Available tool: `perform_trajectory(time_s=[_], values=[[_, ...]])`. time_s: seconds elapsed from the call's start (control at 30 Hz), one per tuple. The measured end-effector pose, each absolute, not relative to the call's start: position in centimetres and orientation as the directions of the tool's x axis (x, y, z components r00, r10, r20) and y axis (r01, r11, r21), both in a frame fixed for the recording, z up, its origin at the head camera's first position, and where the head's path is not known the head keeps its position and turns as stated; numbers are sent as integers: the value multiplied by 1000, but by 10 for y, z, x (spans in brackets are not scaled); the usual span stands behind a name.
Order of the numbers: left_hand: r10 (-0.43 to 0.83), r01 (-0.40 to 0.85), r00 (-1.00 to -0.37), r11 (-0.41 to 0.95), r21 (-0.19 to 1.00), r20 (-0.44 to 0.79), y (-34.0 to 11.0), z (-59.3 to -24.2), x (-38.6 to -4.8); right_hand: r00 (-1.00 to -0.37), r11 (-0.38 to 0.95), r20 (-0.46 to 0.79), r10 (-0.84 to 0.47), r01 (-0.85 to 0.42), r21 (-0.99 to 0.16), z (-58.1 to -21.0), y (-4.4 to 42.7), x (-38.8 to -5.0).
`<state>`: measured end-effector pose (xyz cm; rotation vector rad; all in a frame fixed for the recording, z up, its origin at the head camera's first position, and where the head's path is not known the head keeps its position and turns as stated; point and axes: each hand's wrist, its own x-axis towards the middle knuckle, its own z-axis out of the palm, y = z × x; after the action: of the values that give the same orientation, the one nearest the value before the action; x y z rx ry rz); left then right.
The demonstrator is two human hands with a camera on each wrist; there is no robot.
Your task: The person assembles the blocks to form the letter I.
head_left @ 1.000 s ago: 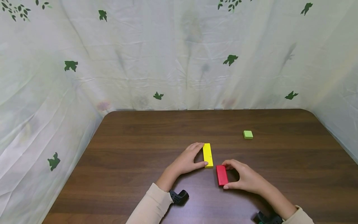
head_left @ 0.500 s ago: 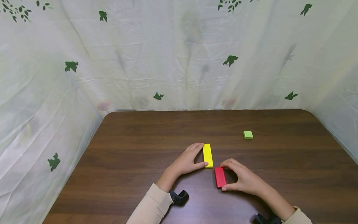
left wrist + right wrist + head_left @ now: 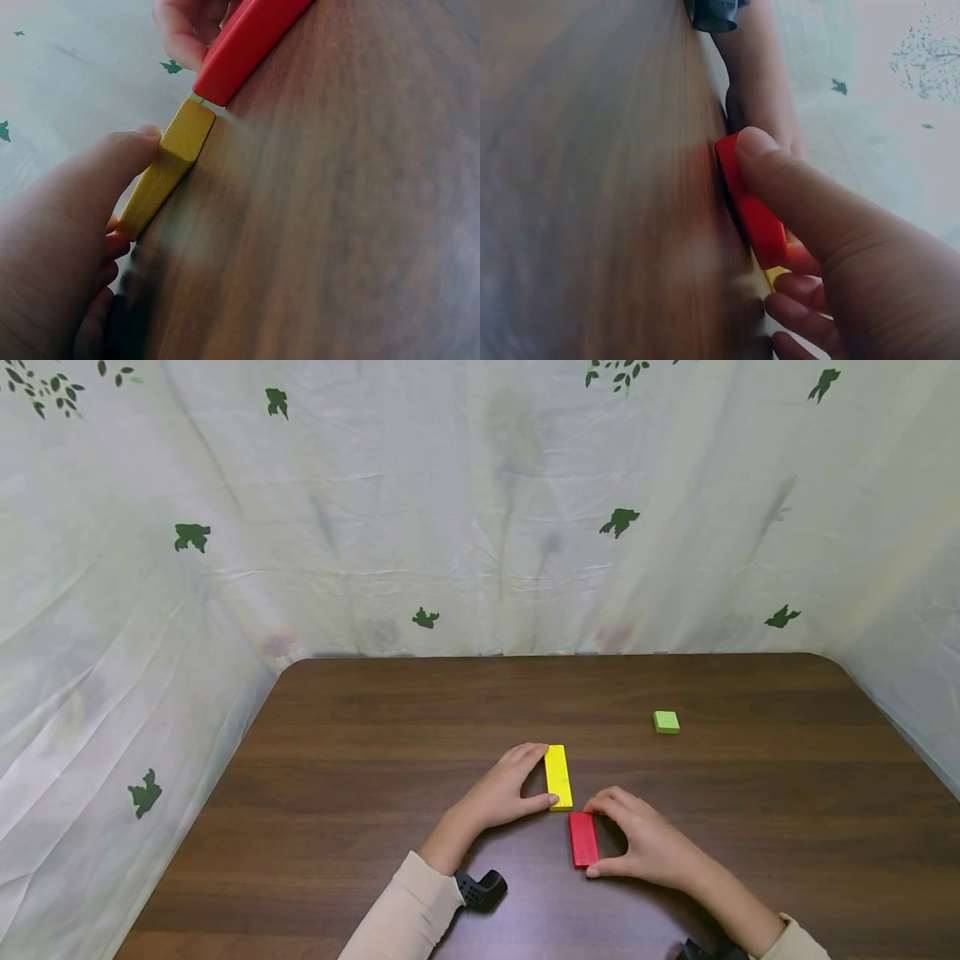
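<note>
The left hand (image 3: 501,789) pinched a bright, oblong yellow block (image 3: 558,777) by its ends on the tabletop (image 3: 390,718); the right hand (image 3: 651,842) pinched a smooth, oblong red block (image 3: 582,839) just beside it, at 5 o'clock.

Soft light fills the head picture, with a pale shine on the table (image 3: 412,718) at bottom middle. In both wrist pictures the table is blurry and the cloth (image 3: 82,94) looks hazy.
</note>
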<state>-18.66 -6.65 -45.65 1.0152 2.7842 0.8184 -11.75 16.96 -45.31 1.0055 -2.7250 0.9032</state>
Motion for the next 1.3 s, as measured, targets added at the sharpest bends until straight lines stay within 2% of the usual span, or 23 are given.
perform_trajectory(time_s=[0.4,1.3], values=[[615,580,-780,641,502,117,-66,-457,-187,-809,669,230,-541,-580,-465,-450,166,-112],[613,576,-783,647,499,109,-66,-457,-187,-749,621,287,-597,-658,-426,-450,168,-111]])
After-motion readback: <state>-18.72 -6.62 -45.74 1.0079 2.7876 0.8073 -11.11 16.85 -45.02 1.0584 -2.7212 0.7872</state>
